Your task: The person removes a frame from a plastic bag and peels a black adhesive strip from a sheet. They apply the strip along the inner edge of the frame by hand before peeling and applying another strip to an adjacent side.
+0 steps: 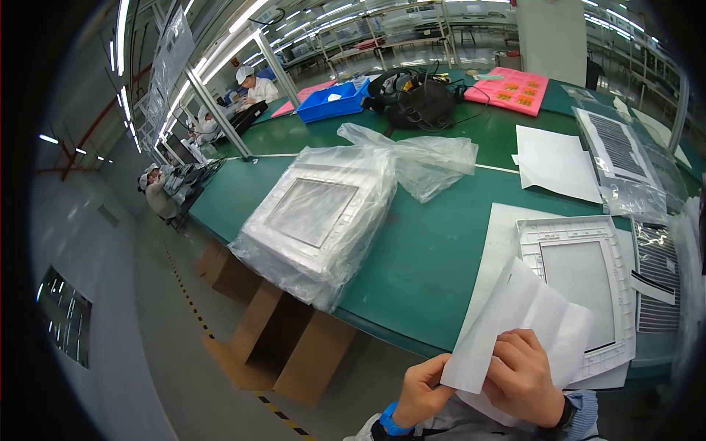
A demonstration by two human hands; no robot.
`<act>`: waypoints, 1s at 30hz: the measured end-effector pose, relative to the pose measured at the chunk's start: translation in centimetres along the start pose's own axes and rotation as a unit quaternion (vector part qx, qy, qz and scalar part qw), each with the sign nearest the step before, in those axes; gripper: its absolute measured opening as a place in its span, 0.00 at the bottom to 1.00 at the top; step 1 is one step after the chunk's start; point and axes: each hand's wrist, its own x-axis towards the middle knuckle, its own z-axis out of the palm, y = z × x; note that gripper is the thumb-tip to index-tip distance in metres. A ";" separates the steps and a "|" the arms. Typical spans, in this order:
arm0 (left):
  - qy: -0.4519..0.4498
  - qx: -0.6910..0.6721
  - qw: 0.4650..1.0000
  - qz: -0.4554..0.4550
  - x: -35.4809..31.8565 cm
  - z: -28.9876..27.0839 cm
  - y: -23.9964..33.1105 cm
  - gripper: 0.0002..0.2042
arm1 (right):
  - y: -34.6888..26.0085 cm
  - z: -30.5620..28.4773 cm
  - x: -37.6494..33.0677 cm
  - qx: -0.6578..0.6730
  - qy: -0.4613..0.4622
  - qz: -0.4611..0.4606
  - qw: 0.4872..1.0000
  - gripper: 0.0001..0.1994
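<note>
A white translucent sheet (pixel 548 309), folded over on itself, is held up at the near edge of the table. My left hand (pixel 421 397) pinches its left corner between thumb and fingers. With fingers curled, my right hand (pixel 526 378) grips the same sheet a little further right. Behind it lies a white plastic frame (pixel 625 309) with a rectangular window, partly hidden by the sheet. The frame rests on a pale flat board (pixel 500 231). Beside the frame is a panel of dark strips (pixel 657 287), with a loose black-and-white strip (pixel 653 287) across it.
Bagged white frames (pixel 312 213) lie on the green table (pixel 412 257). Further back are a blue tray (pixel 332 101), a black bag with cables (pixel 423 103), a pink foam sheet (pixel 507 90) and white paper (pixel 557 162). Open cardboard boxes (pixel 283 338) stand below. People work at far left.
</note>
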 end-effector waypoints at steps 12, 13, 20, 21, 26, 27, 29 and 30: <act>0.027 0.099 0.991 0.084 0.3 0.9 0.9 0.08 | -1.2 -0.6 0.2 -0.030 0.053 -0.045 0.997 0.11; 0.021 0.111 0.991 0.076 0.4 1.1 0.8 0.09 | -1.0 -0.6 0.0 -0.031 0.060 -0.042 0.997 0.10; -0.018 0.140 0.988 0.063 0.9 0.9 0.5 0.12 | 0.2 -0.7 -0.7 -0.011 0.083 -0.055 0.995 0.11; -0.012 0.136 0.988 0.075 0.7 1.4 0.8 0.13 | 0.2 -0.8 -0.8 -0.008 0.084 -0.053 0.995 0.11; -0.047 0.133 0.988 0.061 0.8 1.0 0.7 0.13 | 0.6 -2.9 -1.8 0.039 0.094 0.012 0.995 0.09; -0.052 0.131 0.988 0.061 1.2 0.4 0.3 0.13 | 0.8 -4.0 -2.2 0.065 0.126 0.069 0.988 0.07; -0.056 0.272 0.961 0.012 2.2 -2.0 -0.8 0.12 | 2.1 -5.2 -2.9 0.119 0.162 0.182 0.963 0.04; -0.015 0.210 0.976 0.047 2.4 -2.7 -1.4 0.12 | 3.5 -5.3 -3.0 0.147 0.163 0.238 0.946 0.04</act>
